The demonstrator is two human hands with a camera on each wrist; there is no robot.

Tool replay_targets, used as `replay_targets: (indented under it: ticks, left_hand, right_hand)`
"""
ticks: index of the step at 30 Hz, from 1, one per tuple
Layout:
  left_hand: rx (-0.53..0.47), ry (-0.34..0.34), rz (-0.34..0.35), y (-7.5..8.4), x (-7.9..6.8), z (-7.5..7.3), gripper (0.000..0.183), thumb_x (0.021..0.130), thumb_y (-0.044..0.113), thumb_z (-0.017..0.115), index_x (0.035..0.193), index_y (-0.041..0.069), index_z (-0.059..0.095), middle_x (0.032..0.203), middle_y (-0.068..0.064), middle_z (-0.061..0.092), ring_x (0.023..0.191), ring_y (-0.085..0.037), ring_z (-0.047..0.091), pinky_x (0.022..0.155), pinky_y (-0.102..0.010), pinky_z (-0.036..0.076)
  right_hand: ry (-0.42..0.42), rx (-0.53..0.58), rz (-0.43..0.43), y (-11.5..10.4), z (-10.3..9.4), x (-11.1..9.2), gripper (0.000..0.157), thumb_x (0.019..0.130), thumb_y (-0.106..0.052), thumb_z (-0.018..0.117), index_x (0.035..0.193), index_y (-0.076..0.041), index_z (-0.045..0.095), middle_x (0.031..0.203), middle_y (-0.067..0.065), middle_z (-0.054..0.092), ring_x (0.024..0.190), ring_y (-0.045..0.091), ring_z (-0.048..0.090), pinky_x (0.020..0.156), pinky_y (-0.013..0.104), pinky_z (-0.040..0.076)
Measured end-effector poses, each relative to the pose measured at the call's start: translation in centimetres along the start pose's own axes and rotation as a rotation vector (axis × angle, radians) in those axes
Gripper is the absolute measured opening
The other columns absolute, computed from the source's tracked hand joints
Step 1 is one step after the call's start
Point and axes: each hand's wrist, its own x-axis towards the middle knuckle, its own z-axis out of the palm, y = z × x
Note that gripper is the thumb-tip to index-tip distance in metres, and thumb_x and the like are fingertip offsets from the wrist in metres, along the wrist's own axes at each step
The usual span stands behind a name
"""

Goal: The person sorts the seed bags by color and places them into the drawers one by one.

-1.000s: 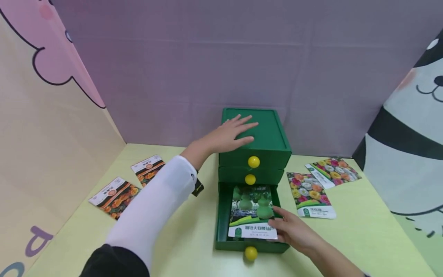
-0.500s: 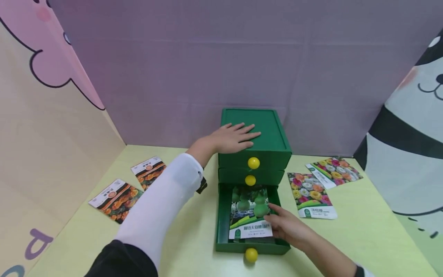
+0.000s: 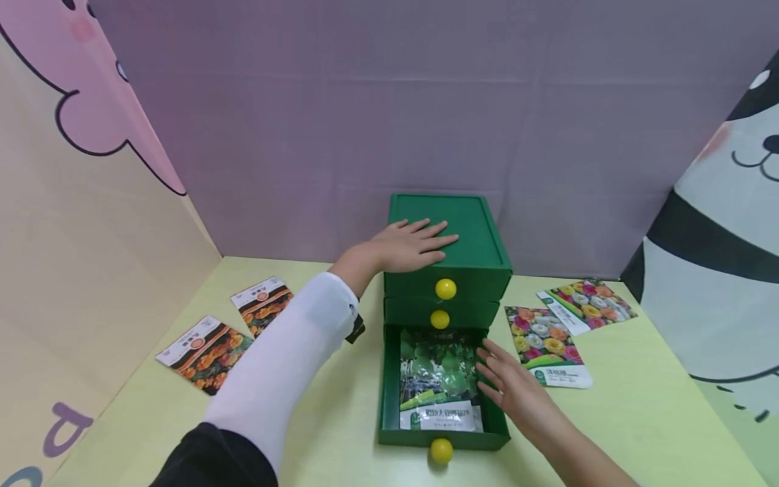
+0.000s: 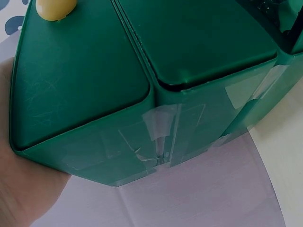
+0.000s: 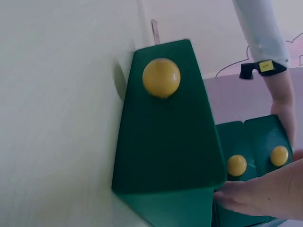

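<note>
Smooth green plastic for the boxy three-tier drawer unit (image 3: 471,237) on the pale desk (image 3: 331,426), with glossy round yellow knobs (image 3: 445,289) and clear, wrinkled tape (image 4: 160,123) down one side. Inside the pulled-out bottom drawer (image 3: 404,436), lying flat, shiny gourd-picture packets (image 3: 435,389), dark leafy green above a white printed band. Left hand (image 3: 406,247) laid on the unit's top, fingers spread; right hand (image 3: 517,389) beside the packets, fingers parted, contact impossible to tell.
</note>
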Motion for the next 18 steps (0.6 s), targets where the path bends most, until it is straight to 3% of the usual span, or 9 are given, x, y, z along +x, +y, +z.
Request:
replay_targets:
  ticks: [3,5,10,14,18]
  left_hand:
    - [0.001,0.004,-0.001,0.0,0.0,0.0,0.05,0.097,0.054,0.014,0.143,0.042,-0.002,0.152,0.011,-0.008,0.137,-0.016,-0.008,0.113,-0.046,-0.001]
    - [0.001,0.008,-0.002,0.0,0.0,0.0,0.05,0.097,0.054,0.014,0.143,0.042,-0.002,0.152,0.011,-0.008,0.137,-0.017,-0.008,0.113,-0.046,-0.001]
    - [0.002,0.011,0.004,0.0,-0.1,0.0,0.05,0.097,0.054,0.014,0.143,0.042,-0.002,0.152,0.011,-0.009,0.137,-0.016,-0.009,0.113,-0.046,-0.002]
    - [0.006,0.01,0.01,-0.1,-0.1,0.0,0.05,0.097,0.054,0.014,0.143,0.042,-0.003,0.152,0.011,-0.009,0.137,-0.016,-0.01,0.113,-0.046,-0.002]
    - [0.005,0.007,0.013,-0.1,-0.2,0.0,0.05,0.097,0.054,0.014,0.143,0.042,-0.003,0.152,0.011,-0.009,0.137,-0.016,-0.01,0.113,-0.045,-0.002]
  right_hand:
    - [-0.047,0.102,-0.043,-0.5,0.4,-0.8,0.061,0.1,-0.04,0.031,0.146,-0.009,0.007,0.151,0.018,0.014,0.133,0.03,0.023,0.108,0.043,0.026]
    - [-0.13,0.161,-0.026,-0.6,0.6,-1.3,0.061,0.1,-0.045,0.027,0.146,-0.009,0.01,0.149,0.016,0.022,0.13,0.027,0.031,0.105,0.038,0.032]
    - [-0.469,0.266,0.07,0.4,0.8,-2.3,0.063,0.1,-0.047,0.016,0.144,-0.001,0.016,0.138,0.013,0.043,0.123,0.026,0.043,0.101,0.034,0.038]
    - [-0.644,0.256,0.184,2.1,1.0,-2.8,0.059,0.101,-0.042,0.016,0.139,0.002,0.03,0.128,0.014,0.053,0.117,0.025,0.049,0.1,0.033,0.04]
    - [-0.67,0.137,0.292,4.1,1.1,-3.5,0.055,0.101,-0.041,0.022,0.131,0.0,0.044,0.122,0.012,0.057,0.109,0.022,0.054,0.094,0.028,0.044]
